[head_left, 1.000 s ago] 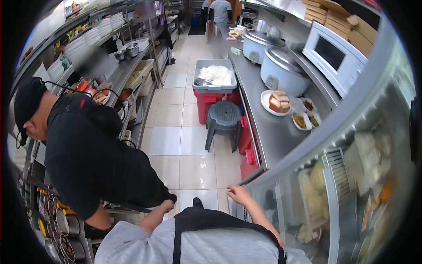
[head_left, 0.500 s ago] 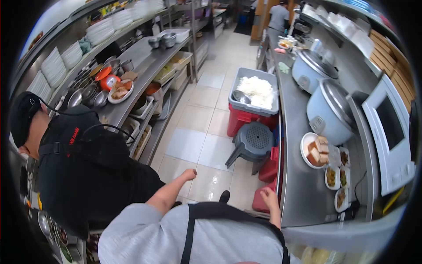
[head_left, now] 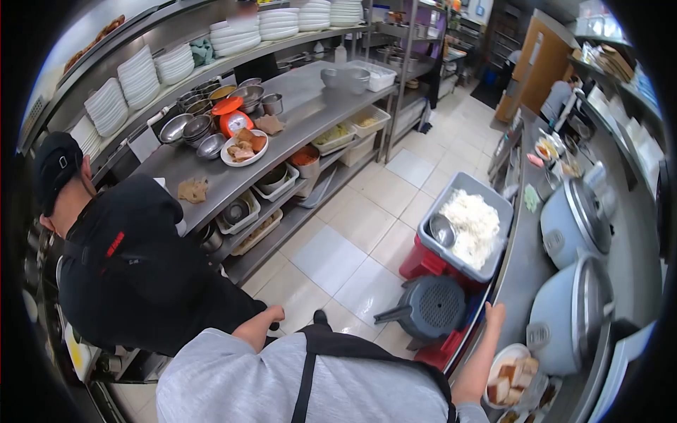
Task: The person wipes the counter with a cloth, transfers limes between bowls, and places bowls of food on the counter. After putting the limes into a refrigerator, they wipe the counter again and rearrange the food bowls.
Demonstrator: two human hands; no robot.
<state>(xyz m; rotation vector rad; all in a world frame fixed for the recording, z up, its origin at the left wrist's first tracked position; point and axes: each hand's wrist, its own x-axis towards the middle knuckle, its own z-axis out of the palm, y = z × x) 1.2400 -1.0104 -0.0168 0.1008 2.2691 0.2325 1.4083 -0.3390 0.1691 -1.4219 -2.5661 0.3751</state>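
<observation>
Low by the co-worker's dark clothing, my left hand (head_left: 272, 315) hangs with its fingers curled in and nothing showing in them. My right hand (head_left: 496, 314) is raised over the front edge of the right counter (head_left: 522, 290), fingers also curled and nothing seen in them. Just below it, a white bowl of browned meat pieces (head_left: 511, 376) sits partly behind my forearm. A grey plastic stool (head_left: 431, 308) stands on the floor to the left of that hand. Beyond the stool, a grey tub (head_left: 431, 248) of white rice or noodles holds a metal bowl (head_left: 443, 229).
A co-worker in black (head_left: 134, 268) stands close on my left at the steel counter (head_left: 300, 106). An orange scale (head_left: 235, 123) and a plate of meat (head_left: 245, 147) are on it. Large rice cookers (head_left: 570, 310) line the right counter. Another person (head_left: 557, 99) is farther back.
My view has swung left and moved forward, bringing more of the left counter into sight. My right hand has come up to the right counter's edge; my left hand stays low.
</observation>
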